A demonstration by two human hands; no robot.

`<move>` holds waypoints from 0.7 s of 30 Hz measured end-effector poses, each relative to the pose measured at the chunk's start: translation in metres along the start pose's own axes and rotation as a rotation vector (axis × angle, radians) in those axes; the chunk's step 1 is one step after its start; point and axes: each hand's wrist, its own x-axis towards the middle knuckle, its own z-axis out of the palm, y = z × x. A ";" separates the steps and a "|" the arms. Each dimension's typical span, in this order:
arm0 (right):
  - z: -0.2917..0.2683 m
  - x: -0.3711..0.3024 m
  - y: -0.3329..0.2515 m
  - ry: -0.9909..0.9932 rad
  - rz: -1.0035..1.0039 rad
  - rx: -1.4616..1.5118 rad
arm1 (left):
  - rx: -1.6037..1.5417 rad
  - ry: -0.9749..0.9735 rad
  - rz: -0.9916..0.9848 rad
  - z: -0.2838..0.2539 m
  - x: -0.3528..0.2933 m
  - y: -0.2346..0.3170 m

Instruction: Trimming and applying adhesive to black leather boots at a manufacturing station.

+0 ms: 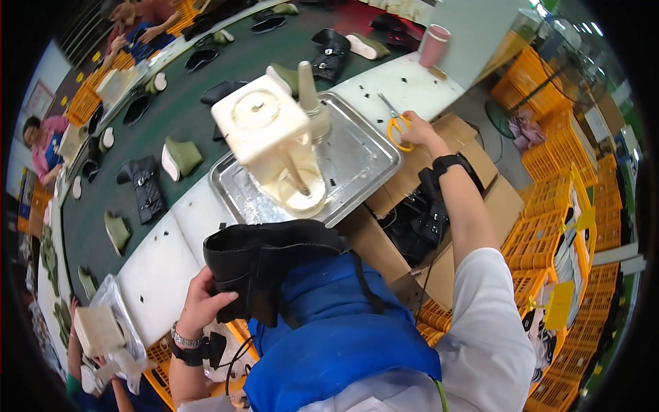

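Observation:
My left hand (200, 301) grips the side of a black boot (250, 261) that lies across my lap on a blue apron (336, 350). Its thumb presses on the outside of the upper. Out to the right, my right hand (419, 132) has its fingers at the yellow handles of a pair of scissors (396, 129), whose metal blades point away over the white bench. Between the two hands, a metal tray (367, 147) carries a white pot (261, 120) with pale residue at its base and a beige cone-shaped thing (312, 103).
A green conveyor (89, 213) carries boots and green pieces. An open cardboard box (504, 206) of black boots sits beside my right arm. Orange crates (542, 233) stack up at right. A pink cup (434, 47) stands on the bench. Other people work at left.

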 end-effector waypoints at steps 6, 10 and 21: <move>-0.030 -0.067 0.012 0.119 0.231 0.795 | -0.010 -0.074 -0.051 0.006 0.005 0.001; -0.049 -0.162 -0.008 0.200 -0.023 1.124 | 0.029 -0.134 -0.099 0.013 0.018 -0.003; -0.040 -0.300 -0.100 -0.563 -0.353 0.789 | 0.113 -0.422 -0.231 0.030 0.044 -0.009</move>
